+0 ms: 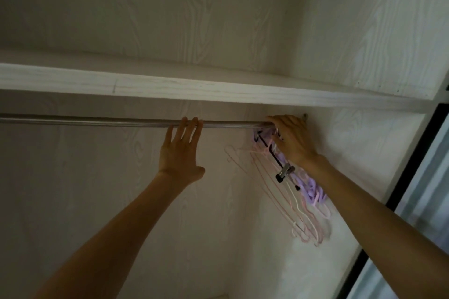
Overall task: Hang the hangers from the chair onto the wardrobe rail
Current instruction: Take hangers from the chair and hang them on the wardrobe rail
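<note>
A metal wardrobe rail (97, 121) runs across the view under a white shelf. At its right end hangs a bunch of hangers (286, 192): several thin pink ones, purple ones and a black one with a metal clip. My right hand (291, 139) is at the hanger hooks on the rail's right end, fingers curled over them. My left hand (181, 150) reaches up mid-rail, its straight fingertips resting on the rail, thumb spread out. The chair is out of view.
A white wood-grain shelf (218, 90) sits just above the rail. The wardrobe's right side wall (352, 143) stands close behind the hangers. A dark door frame (413, 162) and glass lie at the far right.
</note>
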Available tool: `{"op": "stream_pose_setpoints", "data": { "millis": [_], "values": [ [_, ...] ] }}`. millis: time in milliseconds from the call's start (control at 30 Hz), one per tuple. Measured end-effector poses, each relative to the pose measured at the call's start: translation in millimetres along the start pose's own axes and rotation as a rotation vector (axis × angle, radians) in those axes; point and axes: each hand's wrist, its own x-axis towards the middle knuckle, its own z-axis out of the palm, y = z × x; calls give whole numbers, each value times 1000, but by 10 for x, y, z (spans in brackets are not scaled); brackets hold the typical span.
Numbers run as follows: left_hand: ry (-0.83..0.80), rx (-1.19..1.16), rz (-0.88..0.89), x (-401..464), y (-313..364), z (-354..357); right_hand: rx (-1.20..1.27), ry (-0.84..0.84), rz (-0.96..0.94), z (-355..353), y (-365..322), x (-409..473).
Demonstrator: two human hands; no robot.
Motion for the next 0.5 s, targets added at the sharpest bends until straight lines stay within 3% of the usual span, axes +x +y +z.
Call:
{"op": "stream_pose_setpoints", "data": {
  "millis": [167, 333, 500],
  "values": [
    [-29, -81, 28, -8, -88, -74, 27, 27, -3, -245, -156, -264],
    [80, -221, 37, -415, 18, -110, 52, 40, -18, -609, -534, -758],
    [-147, -545, 122, -1033, 393, -135, 113, -137, 222, -846, -986, -1516]
  ]
}}
